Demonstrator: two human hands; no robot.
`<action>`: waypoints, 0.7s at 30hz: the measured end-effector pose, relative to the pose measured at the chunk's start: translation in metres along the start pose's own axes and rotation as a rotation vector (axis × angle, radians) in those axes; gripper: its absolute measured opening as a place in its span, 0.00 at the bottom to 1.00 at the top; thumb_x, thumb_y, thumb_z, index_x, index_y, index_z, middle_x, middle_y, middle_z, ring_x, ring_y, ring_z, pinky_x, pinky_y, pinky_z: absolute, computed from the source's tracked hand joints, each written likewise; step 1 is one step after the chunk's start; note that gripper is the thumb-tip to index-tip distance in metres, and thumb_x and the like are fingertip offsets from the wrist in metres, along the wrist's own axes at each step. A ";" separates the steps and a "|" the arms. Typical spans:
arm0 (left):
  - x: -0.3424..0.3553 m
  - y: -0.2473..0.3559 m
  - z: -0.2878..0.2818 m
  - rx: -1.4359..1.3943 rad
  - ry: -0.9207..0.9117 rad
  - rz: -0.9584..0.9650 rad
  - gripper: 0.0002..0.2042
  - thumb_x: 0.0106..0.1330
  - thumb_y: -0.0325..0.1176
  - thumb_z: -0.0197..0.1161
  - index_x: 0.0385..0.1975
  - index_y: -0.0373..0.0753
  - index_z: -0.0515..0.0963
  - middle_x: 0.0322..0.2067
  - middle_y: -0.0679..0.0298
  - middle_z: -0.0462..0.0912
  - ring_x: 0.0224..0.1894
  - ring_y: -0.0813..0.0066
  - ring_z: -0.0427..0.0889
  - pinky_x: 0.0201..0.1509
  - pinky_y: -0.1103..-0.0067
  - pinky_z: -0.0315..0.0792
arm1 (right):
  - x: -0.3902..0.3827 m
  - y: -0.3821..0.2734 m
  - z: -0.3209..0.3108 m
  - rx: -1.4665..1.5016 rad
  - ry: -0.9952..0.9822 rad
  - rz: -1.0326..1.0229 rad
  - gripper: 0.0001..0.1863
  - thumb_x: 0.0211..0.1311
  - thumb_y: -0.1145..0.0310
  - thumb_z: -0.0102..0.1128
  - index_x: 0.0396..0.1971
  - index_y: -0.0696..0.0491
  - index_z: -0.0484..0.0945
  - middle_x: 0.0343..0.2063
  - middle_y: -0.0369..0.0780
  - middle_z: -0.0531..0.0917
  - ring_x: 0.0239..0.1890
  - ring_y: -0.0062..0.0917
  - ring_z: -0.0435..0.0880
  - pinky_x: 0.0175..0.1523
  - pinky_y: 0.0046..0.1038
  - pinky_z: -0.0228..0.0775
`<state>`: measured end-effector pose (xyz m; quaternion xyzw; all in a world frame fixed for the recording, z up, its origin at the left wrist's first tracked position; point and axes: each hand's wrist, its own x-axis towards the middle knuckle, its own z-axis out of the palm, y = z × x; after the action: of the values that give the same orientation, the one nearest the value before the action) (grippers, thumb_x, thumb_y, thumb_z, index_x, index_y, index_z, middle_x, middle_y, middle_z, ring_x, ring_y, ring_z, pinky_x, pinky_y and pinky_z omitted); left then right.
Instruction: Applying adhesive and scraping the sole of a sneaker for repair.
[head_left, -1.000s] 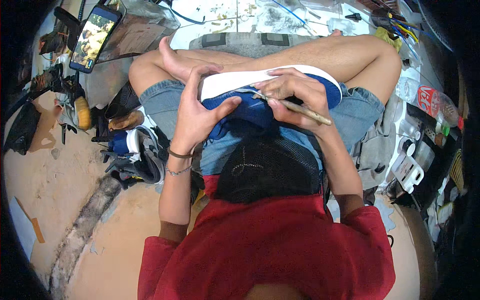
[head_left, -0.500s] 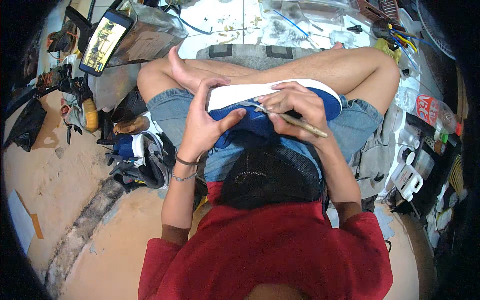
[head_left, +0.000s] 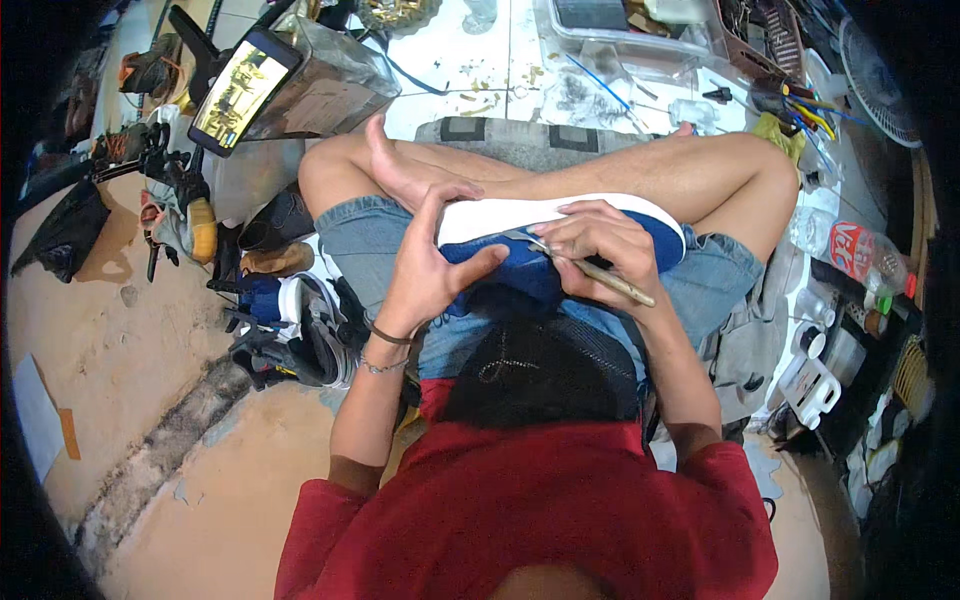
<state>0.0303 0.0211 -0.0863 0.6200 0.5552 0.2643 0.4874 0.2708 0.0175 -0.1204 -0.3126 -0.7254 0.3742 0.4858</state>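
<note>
Across my lap lies a blue shoe (head_left: pixel 660 232) with a white sole (head_left: pixel 500 213), its side edge turned toward me. My left hand (head_left: pixel 428 262) grips one end, with the thumb on the blue upper and the fingers over the sole. Near the middle of the shoe, my right hand (head_left: pixel 608 245) is closed round a slim tool (head_left: pixel 622 286) with a pale wooden handle. The metal tip of the tool touches or nearly touches the line where upper and sole meet; the exact contact is too small to tell. Some right fingers rest on the sole.
A phone (head_left: pixel 243 92) on a holder stands at the upper left, above several shoes. A blue-and-white shoe (head_left: pixel 262 300) lies by my left knee. To the right are a plastic bottle (head_left: pixel 860 250) and a white container (head_left: pixel 808 390). Scraps litter the far tiles; a clear bin (head_left: pixel 640 45) stands beyond.
The whole view has shifted, so everything sits a little lower and more of the far bin shows. Both hands keep their hold, and the tool tip stays near the sole edge.
</note>
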 end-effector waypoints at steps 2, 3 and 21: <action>-0.003 0.002 -0.006 0.011 0.024 0.036 0.27 0.52 0.33 0.77 0.50 0.35 0.71 0.49 0.56 0.78 0.56 0.65 0.76 0.63 0.72 0.66 | 0.002 0.001 0.001 0.040 0.002 -0.027 0.06 0.50 0.77 0.69 0.26 0.55 0.78 0.31 0.42 0.87 0.40 0.32 0.89 0.52 0.38 0.78; -0.005 0.005 -0.012 0.057 0.041 0.036 0.28 0.51 0.33 0.77 0.51 0.35 0.71 0.48 0.57 0.79 0.54 0.64 0.77 0.62 0.71 0.67 | 0.005 -0.001 0.003 0.014 -0.005 -0.007 0.07 0.50 0.76 0.69 0.26 0.55 0.78 0.31 0.42 0.87 0.40 0.33 0.89 0.52 0.38 0.78; -0.008 -0.003 -0.002 -0.018 0.016 0.067 0.27 0.56 0.34 0.74 0.54 0.38 0.71 0.53 0.58 0.74 0.62 0.65 0.70 0.68 0.71 0.60 | 0.003 -0.010 0.006 0.036 0.050 0.057 0.11 0.48 0.80 0.67 0.22 0.54 0.71 0.26 0.41 0.85 0.36 0.33 0.88 0.52 0.41 0.73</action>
<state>0.0255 0.0135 -0.0864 0.6319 0.5356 0.2904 0.4790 0.2631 0.0131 -0.1116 -0.3336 -0.6970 0.3930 0.4985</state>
